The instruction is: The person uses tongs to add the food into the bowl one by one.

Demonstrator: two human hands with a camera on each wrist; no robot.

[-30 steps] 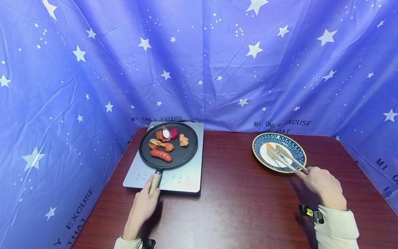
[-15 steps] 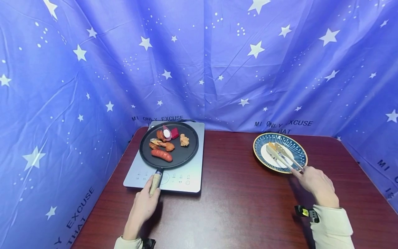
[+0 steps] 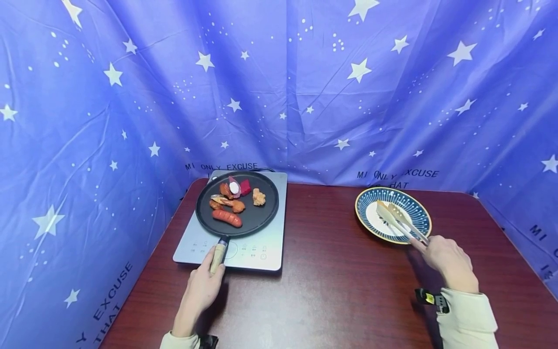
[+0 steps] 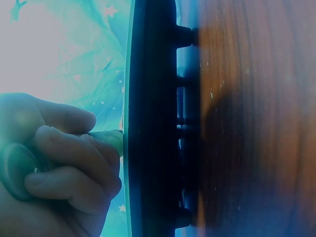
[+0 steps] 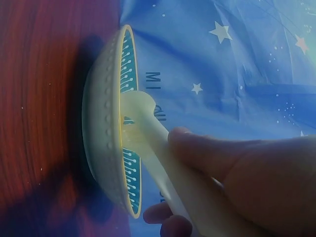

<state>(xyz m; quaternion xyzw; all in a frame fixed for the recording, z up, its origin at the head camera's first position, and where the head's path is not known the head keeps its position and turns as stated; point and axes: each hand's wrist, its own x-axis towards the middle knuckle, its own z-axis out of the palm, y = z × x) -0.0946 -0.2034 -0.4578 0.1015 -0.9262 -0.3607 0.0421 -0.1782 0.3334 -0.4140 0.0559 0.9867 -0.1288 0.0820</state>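
Observation:
In the head view my left hand (image 3: pixel 204 287) grips the pale handle (image 3: pixel 217 258) of a black round frying pan (image 3: pixel 259 220) at the left. A scored red sausage (image 3: pixel 227 218), a drumstick-like piece (image 3: pixel 237 206), a golden fried piece (image 3: pixel 259 197) and a red cube (image 3: pixel 245 187) lie in it with other food. At the right, my right hand (image 3: pixel 451 264) holds metal tongs (image 3: pixel 394 218), their tips inside a blue-and-white patterned plate (image 3: pixel 420 213). The right wrist view shows thumb and fingers around the tongs (image 5: pixel 170 158). A little orange-brown shows at the tips; what they hold, I cannot tell.
The pan sits on a silver induction cooker (image 3: pixel 270 252) with touch controls along its front. Dark red wooden table (image 3: pixel 331 291) lies between cooker and plate. A blue star-printed curtain (image 3: pixel 318 121) closes off the back and sides.
My right hand has shifted slightly left, and the tong tips have moved a little upward over the plate. The left hand and pan stay put.

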